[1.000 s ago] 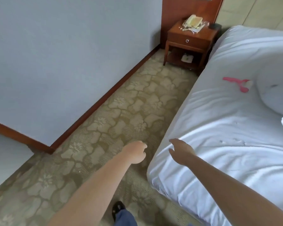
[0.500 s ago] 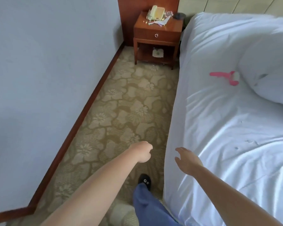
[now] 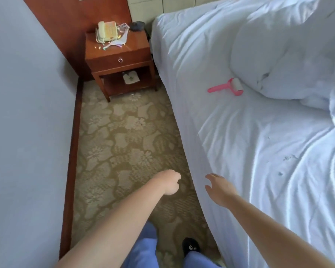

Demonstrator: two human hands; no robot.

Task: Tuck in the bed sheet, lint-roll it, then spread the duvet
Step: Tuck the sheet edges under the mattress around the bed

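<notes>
The person is standing in the aisle between the wall [image 3: 27,132] and the bed, both bare arms reaching forward. The left hand [image 3: 169,182] is hanging over the carpet [image 3: 124,144] just beside the bed's edge, its fingers curling loosely under and holding nothing. The right hand [image 3: 219,189] is hovering at the bed's near edge with fingers relaxed and slightly spread, also holding nothing; whether it is touching the fabric cannot be told.

The white bed sheet [image 3: 249,151] is covering the mattress, lying wrinkled across the top and draping down the bed's side toward the carpet. A few small dark specks are showing on it, to the right of the right hand. The pink lint roller [image 3: 227,88] is lying on the sheet, further up the bed from the hands, its handle pointing toward the bed's edge and its roller end just beside the duvet [image 3: 290,55], which is sitting bunched in a heap near the head of the bed.

Beyond the bed's head corner a wooden nightstand [image 3: 120,60] is standing, carrying a telephone [image 3: 107,31] and some scattered small items. Blue trouser legs [image 3: 141,252] and a dark shoe [image 3: 190,246] are showing at the bottom, beside the bed.
</notes>
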